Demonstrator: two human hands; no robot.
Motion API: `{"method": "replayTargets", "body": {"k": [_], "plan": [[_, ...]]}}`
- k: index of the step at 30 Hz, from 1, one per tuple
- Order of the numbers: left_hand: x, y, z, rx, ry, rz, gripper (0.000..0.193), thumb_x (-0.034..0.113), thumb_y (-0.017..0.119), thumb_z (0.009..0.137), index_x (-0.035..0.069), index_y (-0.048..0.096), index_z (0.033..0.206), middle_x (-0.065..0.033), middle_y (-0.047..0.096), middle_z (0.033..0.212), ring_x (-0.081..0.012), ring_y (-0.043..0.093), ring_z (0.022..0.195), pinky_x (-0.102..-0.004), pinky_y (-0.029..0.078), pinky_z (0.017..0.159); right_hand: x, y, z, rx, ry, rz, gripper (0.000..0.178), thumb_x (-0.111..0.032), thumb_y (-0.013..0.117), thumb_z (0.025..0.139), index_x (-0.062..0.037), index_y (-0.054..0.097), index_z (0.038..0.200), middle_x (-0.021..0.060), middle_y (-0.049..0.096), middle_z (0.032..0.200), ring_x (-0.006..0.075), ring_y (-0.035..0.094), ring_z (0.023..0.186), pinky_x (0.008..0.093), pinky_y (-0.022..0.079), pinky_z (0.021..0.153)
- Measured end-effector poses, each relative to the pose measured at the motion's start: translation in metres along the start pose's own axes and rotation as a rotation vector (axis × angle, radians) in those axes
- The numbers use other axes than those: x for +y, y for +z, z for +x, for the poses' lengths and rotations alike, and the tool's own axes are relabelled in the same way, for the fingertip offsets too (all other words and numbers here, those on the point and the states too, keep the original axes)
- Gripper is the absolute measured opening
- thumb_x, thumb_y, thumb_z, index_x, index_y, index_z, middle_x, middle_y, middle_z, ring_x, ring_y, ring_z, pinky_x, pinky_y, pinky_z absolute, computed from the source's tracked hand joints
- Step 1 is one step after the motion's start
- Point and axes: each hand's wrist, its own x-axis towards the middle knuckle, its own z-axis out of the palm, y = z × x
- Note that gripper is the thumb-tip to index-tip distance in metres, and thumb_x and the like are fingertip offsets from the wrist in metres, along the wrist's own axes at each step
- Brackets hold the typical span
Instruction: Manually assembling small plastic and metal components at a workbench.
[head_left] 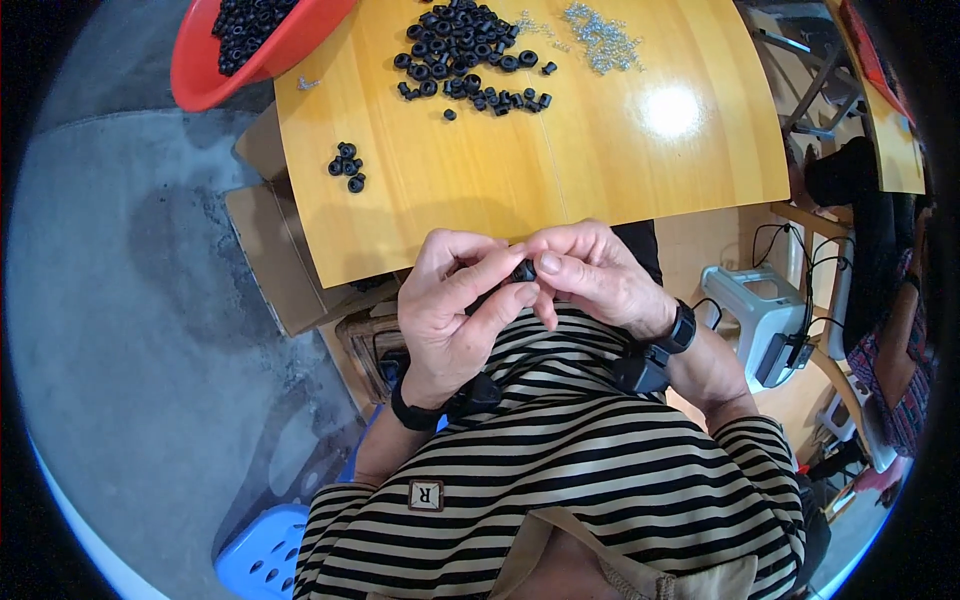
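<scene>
Between the thumb and fingers of my left hand (455, 305) is a small black round part (523, 270), held just off the table's near edge in front of the striped shirt. My right hand (598, 272) meets it from the other side, thumb and forefinger pinched together against the part's edge. Whatever is between those right fingertips is hidden. Beyond my hands, a pile of similar black parts (465, 50) lies on the table, some ring-shaped on top. Tiny clear pieces (603, 38) are heaped to its right. A few black parts (347, 167) sit together at the left.
The yellow wooden table (640, 165) ends just beyond my hands. A red basin (195, 75) of black parts is at its far left corner, above a cardboard box (275, 250). On the right are a white plastic stool (745, 310), dark cables and another person (895, 370).
</scene>
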Motion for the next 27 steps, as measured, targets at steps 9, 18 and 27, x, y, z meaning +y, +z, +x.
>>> {"method": "replayTargets", "body": {"k": [9,18,27], "plan": [[0.004,0.003,0.005,0.003,0.149,0.122,0.041,0.004,0.082,0.068,0.005,0.071,0.107,-0.0074,0.06,0.094,-0.0178,0.06,0.081,-0.0256,0.049,0.066,0.015,-0.001,0.004,-0.138,0.079,0.564,0.022,-0.021,0.057,0.097,-0.0007,0.061,0.105,0.0033,0.06,0.075,0.0086,0.055,0.061,0.021,0.043,0.056],[0.004,0.0,-0.002,0.018,0.038,0.102,0.03,0.004,0.075,0.078,0.0,0.069,0.107,-0.0126,0.061,0.101,-0.0205,0.06,0.09,-0.028,0.049,0.073,0.008,0.005,-0.001,-0.002,0.031,0.395,0.021,-0.02,0.057,0.097,-0.0015,0.062,0.107,0.0043,0.064,0.08,0.01,0.058,0.062,0.0242,0.05,0.059],[-0.006,-0.006,-0.002,0.029,-0.189,-0.193,0.029,-0.006,0.069,0.081,-0.004,0.066,0.109,-0.0072,0.062,0.095,-0.0099,0.056,0.078,-0.0204,0.043,0.07,0.008,0.003,0.001,0.199,-0.355,-0.205,0.017,0.0,0.064,0.089,0.0015,0.063,0.106,0.0073,0.059,0.094,0.01,0.057,0.072,0.0225,0.05,0.062]]}}
